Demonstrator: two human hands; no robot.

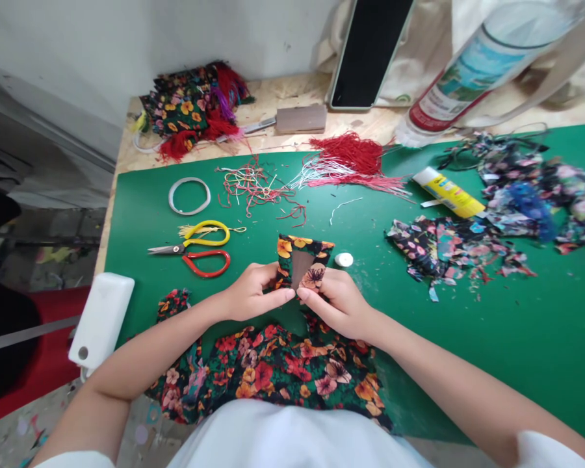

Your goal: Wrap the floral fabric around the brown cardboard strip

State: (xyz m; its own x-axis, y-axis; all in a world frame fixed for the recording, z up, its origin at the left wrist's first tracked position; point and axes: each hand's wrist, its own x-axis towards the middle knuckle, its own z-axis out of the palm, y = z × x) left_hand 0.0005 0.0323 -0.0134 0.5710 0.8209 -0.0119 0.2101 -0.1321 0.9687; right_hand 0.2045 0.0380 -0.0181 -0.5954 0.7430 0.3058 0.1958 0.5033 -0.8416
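Observation:
Between my two hands is a small piece of card (299,266) with dark floral fabric folded over its edges; its bare brown middle faces up. My left hand (253,291) grips the left side, thumb on the lower edge. My right hand (340,300) pinches the right side, where a fabric flap (312,277) lies folded inward, and its thumb tip is close to the left thumb. A small white cap (344,260) lies just beyond my right hand. Below my hands, a large floral cloth (283,367) spreads along the table's near edge.
Scissors (195,249), a clear tape ring (189,196) and a white device (102,318) lie left on the green mat (468,351). Red threads (348,159), a yellow glue stick (449,192) and fabric scraps (433,250) lie farther out. A phone (370,52) and bottle (478,71) stand behind.

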